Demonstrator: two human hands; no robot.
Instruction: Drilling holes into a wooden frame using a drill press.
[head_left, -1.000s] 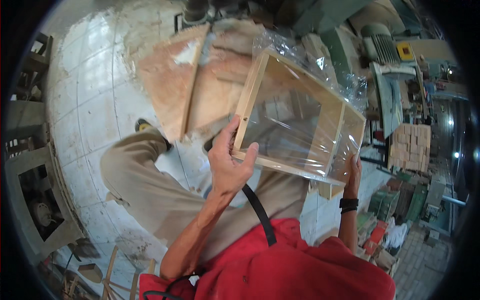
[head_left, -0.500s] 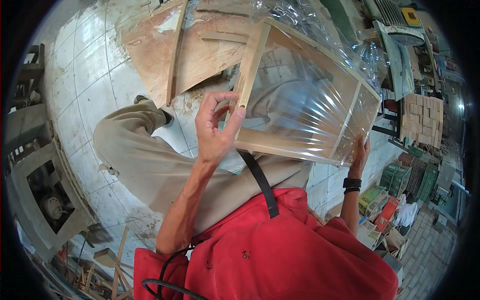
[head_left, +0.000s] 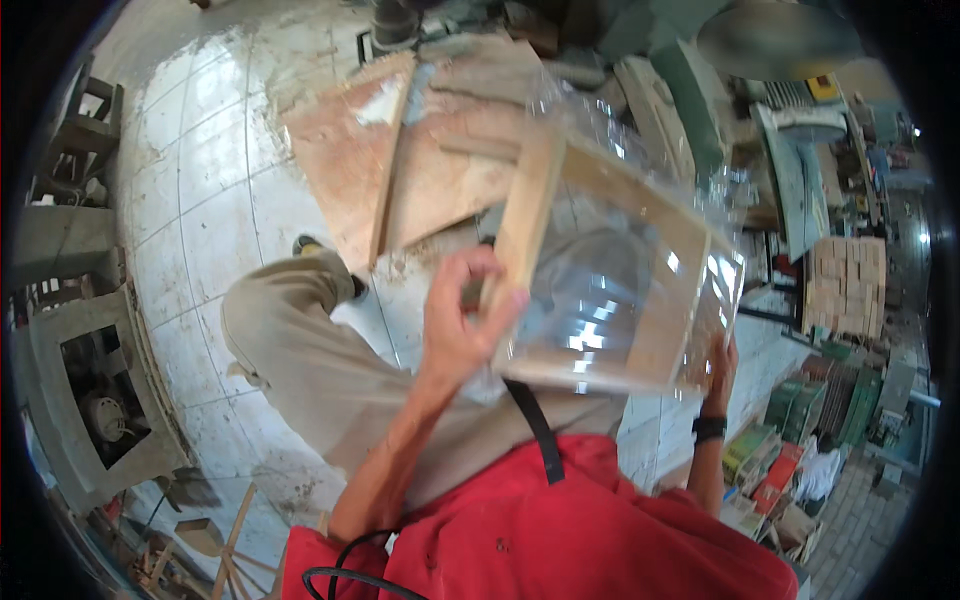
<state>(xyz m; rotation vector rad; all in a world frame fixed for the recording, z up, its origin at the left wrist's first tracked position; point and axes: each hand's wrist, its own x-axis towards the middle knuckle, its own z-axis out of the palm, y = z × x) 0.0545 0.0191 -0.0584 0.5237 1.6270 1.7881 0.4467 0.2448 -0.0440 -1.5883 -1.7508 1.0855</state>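
A wooden frame [head_left: 530, 215] with a crossbar is held tilted above my lap, and clear plastic film [head_left: 600, 315] covers its face. My left hand [head_left: 458, 322] grips the left rail, fingers curled at the outer side and thumb against the wood. My right hand [head_left: 719, 372] holds the film-covered lower right corner; its fingers are partly hidden behind the frame. Loose, crumpled film bunches beyond the far edge. Motion blurs the frame and the left hand somewhat.
A worn plywood board [head_left: 345, 150] with a wooden strip [head_left: 393, 160] across it lies on the tiled floor ahead. At left stands a grey machine housing [head_left: 60, 400]. To the right are stacked wood blocks [head_left: 846, 290] and green crates [head_left: 797, 405]. Wood offcuts [head_left: 230, 545] lie lower left.
The whole scene sits lower in the picture as the head view shifted. The frame looks more foreshortened, its film reflections have changed, and both hands keep their hold.
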